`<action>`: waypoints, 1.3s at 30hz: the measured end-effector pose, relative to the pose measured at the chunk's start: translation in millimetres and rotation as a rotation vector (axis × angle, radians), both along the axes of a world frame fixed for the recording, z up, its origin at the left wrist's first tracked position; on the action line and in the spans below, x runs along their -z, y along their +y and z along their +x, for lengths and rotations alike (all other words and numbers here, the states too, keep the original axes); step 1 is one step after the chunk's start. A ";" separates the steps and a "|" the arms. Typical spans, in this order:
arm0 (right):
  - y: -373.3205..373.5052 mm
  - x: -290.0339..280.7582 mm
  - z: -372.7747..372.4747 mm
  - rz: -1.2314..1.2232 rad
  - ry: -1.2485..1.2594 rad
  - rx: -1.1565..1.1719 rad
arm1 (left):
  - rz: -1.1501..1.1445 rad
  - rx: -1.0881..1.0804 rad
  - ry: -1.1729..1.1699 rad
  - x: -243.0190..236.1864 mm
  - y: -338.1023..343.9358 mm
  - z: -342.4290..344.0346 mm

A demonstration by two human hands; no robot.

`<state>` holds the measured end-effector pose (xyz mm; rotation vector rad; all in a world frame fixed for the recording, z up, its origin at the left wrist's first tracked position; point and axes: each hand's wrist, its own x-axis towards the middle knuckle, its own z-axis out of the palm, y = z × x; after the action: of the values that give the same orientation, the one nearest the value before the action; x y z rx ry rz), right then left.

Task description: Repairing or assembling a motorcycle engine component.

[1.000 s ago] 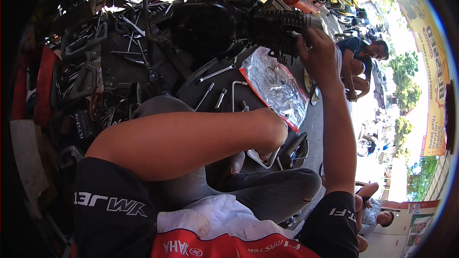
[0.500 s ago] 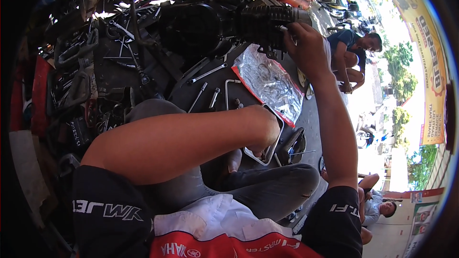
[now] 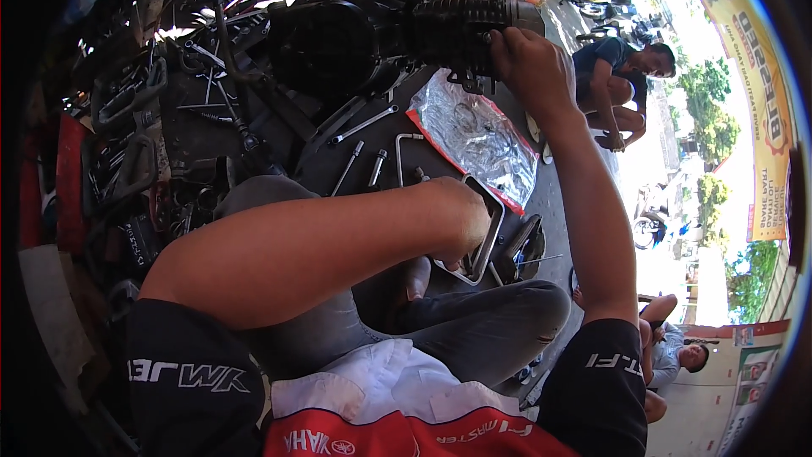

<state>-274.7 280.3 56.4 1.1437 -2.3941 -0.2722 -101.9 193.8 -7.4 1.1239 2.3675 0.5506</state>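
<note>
My right hand (image 3: 531,68) reaches forward and grips the end of a black ribbed rubber hose (image 3: 463,24) on a dark engine assembly (image 3: 338,34). My left hand (image 3: 461,220) is bent down over a metal tray (image 3: 489,233) by my knee; its fingers are hidden behind the wrist, so what they hold cannot be seen. Between the two hands lies a shiny plastic bag with red edging (image 3: 478,140). Several wrenches (image 3: 364,125) lie on the dark ground beside it.
Many tools and metal parts (image 3: 127,135) are scattered at the left. A person in a dark shirt (image 3: 622,76) crouches at the right beyond the engine. Another person (image 3: 677,355) sits at the lower right. Parked motorbikes (image 3: 609,0) stand further back.
My right hand has stayed on the hose end while the view shifted down and left. My left forearm remains bent over the tray.
</note>
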 end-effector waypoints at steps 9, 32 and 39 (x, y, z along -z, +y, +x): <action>0.9 2.6 0.1 -0.261 -0.166 -0.210 | 0.016 0.000 -0.001 2.2 -1.0 -0.2; -3.4 -3.6 -2.6 -0.062 -0.065 0.003 | 0.020 -0.026 -0.005 -0.4 -4.6 2.0; -3.5 -7.3 5.1 -0.235 -0.217 -0.198 | 0.014 0.005 0.006 -1.8 -5.5 0.2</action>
<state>-269.5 276.8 63.8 1.3419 -2.3906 0.2032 -101.6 188.3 -5.6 1.1389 2.3692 0.5631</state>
